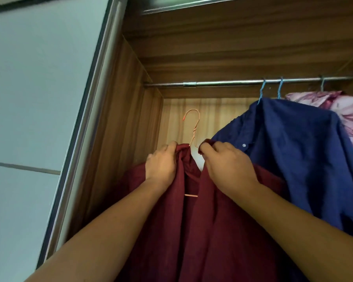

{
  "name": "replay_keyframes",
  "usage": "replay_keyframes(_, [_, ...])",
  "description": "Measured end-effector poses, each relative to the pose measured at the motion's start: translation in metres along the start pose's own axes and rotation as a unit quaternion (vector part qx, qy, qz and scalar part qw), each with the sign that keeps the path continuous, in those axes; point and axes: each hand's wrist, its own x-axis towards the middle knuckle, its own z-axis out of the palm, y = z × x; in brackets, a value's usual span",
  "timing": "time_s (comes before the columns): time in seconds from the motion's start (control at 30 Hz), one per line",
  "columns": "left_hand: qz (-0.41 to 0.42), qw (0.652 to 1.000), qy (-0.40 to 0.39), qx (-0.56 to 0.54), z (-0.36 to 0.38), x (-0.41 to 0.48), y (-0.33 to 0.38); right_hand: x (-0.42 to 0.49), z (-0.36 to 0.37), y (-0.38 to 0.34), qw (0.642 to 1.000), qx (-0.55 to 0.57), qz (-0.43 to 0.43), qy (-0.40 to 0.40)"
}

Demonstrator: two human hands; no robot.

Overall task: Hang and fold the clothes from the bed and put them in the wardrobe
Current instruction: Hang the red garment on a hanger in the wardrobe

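Gripping maroon shirt [212, 231] by the collar with left hand [161, 163] and right hand [226, 165], on orange hanger [193, 127] below rail [212, 83], left of navy shirt [293, 149].

Dim warm indoor light, soft overall blur, wide-angle bending at edges, shadowed wardrobe [232, 47] top

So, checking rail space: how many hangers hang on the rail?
3 blue hangers on the rail: two side by side above the navy shirt, one further right above the pink floral fabric. More may hide off-frame.
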Motion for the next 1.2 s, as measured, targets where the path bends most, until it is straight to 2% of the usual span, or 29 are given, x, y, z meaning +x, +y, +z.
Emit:
replay_keyframes(0.1, [-0.005,1.0,-0.001,-0.027,0.016,0.019,0.009,0.009,-0.006,0.02,0.997,-0.023,-0.025,-0.064])
replay_keyframes(0.2, [0.004,0.997,0.0,-0.071,0.036,0.036,0.019,0.024,-0.021,0.039,0.988,0.05,0.04,-0.138])
replay_keyframes(0.27, [0.013,0.993,-0.004,-0.118,0.049,0.047,0.027,0.034,-0.027,0.053,0.983,0.048,0.049,-0.169])
replay_keyframes(0.37, [0.015,0.981,-0.011,-0.192,0.061,0.064,0.042,0.046,-0.037,0.076,0.985,-0.076,0.024,-0.155])
replay_keyframes(0.43, [0.017,0.975,-0.003,-0.223,0.065,0.079,0.053,0.053,-0.045,0.085,0.969,-0.164,0.009,-0.183])
replay_keyframes(0.6, [0.033,0.969,0.036,-0.243,0.066,0.125,0.084,0.087,-0.054,0.105,0.946,-0.282,-0.011,-0.159])
replay_keyframes(0.73, [0.015,0.98,0.025,-0.199,0.065,0.158,0.104,0.117,-0.057,0.12,0.928,-0.339,0.007,-0.156])
replay_keyframes(0.9, [-0.015,0.965,-0.017,-0.263,0.076,0.184,0.115,0.14,-0.048,0.134,0.905,-0.392,0.011,-0.161])
replay_keyframes(1.03, [-0.009,0.947,-0.01,-0.32,0.083,0.2,0.121,0.157,-0.036,0.147,0.894,-0.415,0.007,-0.17])
replay_keyframes(1.2, [-0.014,0.942,-0.025,-0.335,0.087,0.209,0.131,0.175,-0.021,0.162,0.867,-0.465,0.008,-0.179])
